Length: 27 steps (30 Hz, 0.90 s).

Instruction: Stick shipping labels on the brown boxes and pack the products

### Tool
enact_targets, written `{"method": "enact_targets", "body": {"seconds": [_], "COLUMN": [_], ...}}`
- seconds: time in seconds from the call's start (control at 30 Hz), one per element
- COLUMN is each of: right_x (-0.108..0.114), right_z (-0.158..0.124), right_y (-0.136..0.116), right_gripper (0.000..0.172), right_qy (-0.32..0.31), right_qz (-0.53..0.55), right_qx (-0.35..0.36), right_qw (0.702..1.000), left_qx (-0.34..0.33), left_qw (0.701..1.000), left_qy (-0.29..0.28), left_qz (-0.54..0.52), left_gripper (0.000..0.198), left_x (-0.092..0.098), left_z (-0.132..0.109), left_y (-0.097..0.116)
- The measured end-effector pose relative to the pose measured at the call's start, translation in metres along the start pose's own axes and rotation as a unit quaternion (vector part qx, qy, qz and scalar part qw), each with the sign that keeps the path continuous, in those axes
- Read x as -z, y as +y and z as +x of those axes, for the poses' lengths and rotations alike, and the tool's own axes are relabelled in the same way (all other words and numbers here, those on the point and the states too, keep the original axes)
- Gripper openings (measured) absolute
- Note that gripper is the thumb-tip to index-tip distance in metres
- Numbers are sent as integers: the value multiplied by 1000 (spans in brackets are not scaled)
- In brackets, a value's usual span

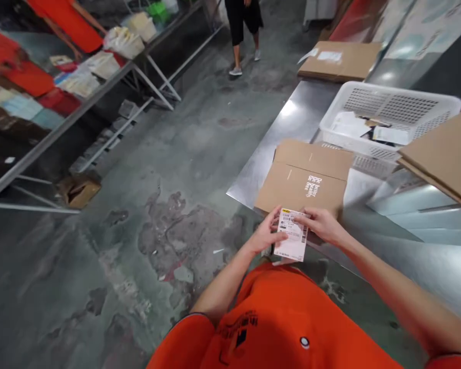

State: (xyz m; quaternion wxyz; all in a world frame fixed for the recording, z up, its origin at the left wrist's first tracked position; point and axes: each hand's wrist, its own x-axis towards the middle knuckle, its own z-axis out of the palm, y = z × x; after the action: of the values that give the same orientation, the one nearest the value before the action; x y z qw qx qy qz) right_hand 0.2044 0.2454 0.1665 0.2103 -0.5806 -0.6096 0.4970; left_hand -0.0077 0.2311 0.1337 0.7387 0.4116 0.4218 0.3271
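Note:
Between my hands, in front of my orange shirt, is a white shipping label (pixel 295 243) with printed text, barcodes and a small yellow mark at its top. My left hand (pixel 268 233) grips its left edge, thumb across the front. At the upper right, my right hand (pixel 322 224) pinches it with the fingers over its face. Just beyond the label, a flat brown cardboard box (pixel 292 177) with white lettering lies on the metal table (pixel 307 102), near its edge. Part of the box is hidden behind my hands.
A white plastic basket (pixel 392 92) with papers stands on the table. More flattened cardboard (pixel 341 64) lies behind it, and brown sheets (pixel 445 154) jut in at right. Across the stained floor (pixel 200 138), people in orange stand by a long bench (pixel 100 95). Another person (pixel 240 25) is on the floor ahead.

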Motion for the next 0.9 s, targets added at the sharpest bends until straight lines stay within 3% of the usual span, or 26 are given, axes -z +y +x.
{"method": "enact_targets", "body": {"seconds": [0.1,0.2,0.3,0.43,0.5,0.6,0.7,0.77,0.83,0.9], "right_x": [-13,-15,-5,25,38,45,25,-1,-27,-39], "right_z": [-6,0,29,87,106,111,106,110,120,128], "right_y": [8,27,55,78,81,78,74,72,72,75], "right_gripper": [48,37,38,38,40,58,67,64,63,65], "right_qy": [18,49,87,183,182,178,204,197,193,186], "right_qz": [-40,-103,-131,-219,-316,-420,-427,-419,-420,-417], "right_qx": [11,39,42,22,5,-28,-13,16,20,14], "right_qw": [999,993,987,958,931,890,881,886,887,889], "left_qx": [36,62,84,87,99,131,142,95,18,-47], "left_qw": [993,984,978,973,972,969,967,964,953,937], "left_qy": [107,159,182,202,196,179,147,120,110,126], "left_qz": [30,46,54,70,82,104,149,217,283,323], "left_gripper": [48,50,58,61,58,50,36,26,25,29], "left_x": [-9,-18,-15,5,16,34,58,74,88,97], "left_z": [18,31,40,48,39,-1,-53,-70,-62,-28], "left_y": [-13,-38,-63,-86,-96,-112,-124,-120,-104,-80]}}
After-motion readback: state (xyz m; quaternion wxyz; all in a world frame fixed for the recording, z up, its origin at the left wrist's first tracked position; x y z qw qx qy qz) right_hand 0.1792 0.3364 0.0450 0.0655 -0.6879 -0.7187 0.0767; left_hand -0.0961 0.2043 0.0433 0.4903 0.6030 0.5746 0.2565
